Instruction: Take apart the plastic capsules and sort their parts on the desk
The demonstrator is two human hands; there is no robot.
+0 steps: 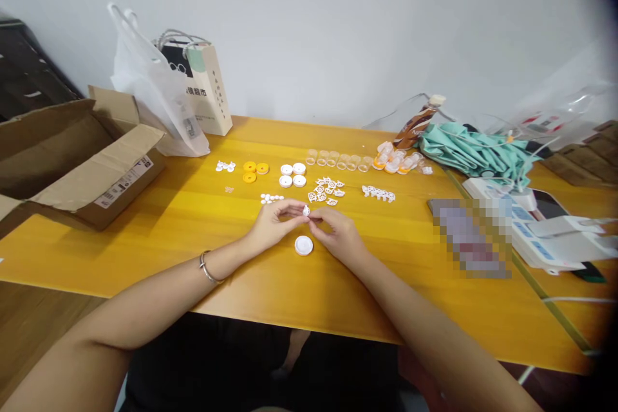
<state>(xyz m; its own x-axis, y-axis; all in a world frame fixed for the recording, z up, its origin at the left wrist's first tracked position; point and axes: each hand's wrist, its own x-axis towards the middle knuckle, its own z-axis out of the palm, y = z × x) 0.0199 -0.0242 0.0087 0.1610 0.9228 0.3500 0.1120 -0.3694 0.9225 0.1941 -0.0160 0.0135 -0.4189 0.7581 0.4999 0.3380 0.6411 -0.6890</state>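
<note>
**Small white piece being held between both hands above a white disc**

A small white piece (306, 210) is being pinched between the fingertips of the left hand (276, 224) and the right hand (338, 232), just above the yellow table (203, 219). Both grips are closed lightly on it; its exact shape is too small to tell. A white disc (304, 245) is lying on the table just below, between the two hands.

Progress, as judged: little appears assembled at the hands, with most parts waiting in sorted groups.

Beyond the hands, the following are being kept in rows:
- white discs (292, 175)
- yellow rings (255, 171)
- small white bits (326, 190)
- clear cups (338, 159)
- orange-and-clear units (396, 161), possibly finished

An open cardboard box (82, 161) is sitting at the left, a green cloth (473, 151) at the right. Nothing is blocking the hands.
</note>
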